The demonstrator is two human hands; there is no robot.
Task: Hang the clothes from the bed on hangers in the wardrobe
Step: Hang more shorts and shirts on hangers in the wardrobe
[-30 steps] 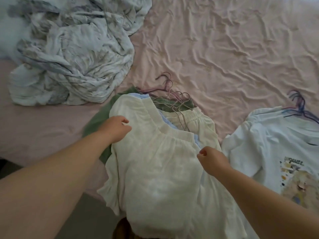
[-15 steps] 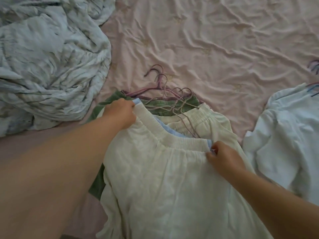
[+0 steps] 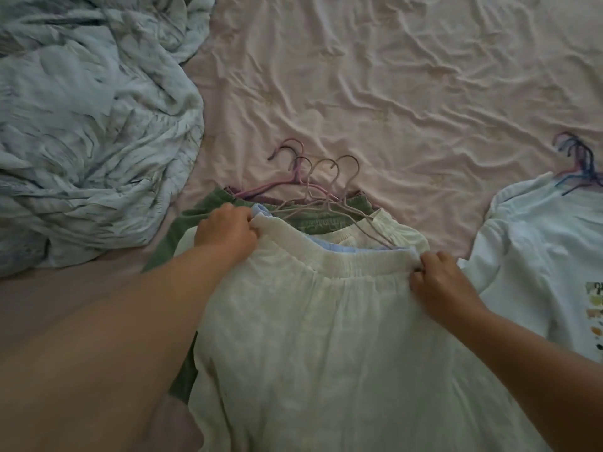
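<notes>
Cream crinkled garment (image 3: 326, 337) with elastic waistband, both hands, left (image 3: 225, 234) and right (image 3: 439, 282), pinching its corners.

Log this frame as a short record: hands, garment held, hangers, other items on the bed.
left hand: grips the waistband's left end
right hand: grips the waistband's right end
garment held: cream garment, elastic waistband, on top of the pile
pile beneath: blue, cream and green clothes, partly hidden
hangers: a bunch lying at the pile's far end, hooks on the sheet
right side: white printed T-shirt with more hangers
left side: crumpled blanket
</notes>
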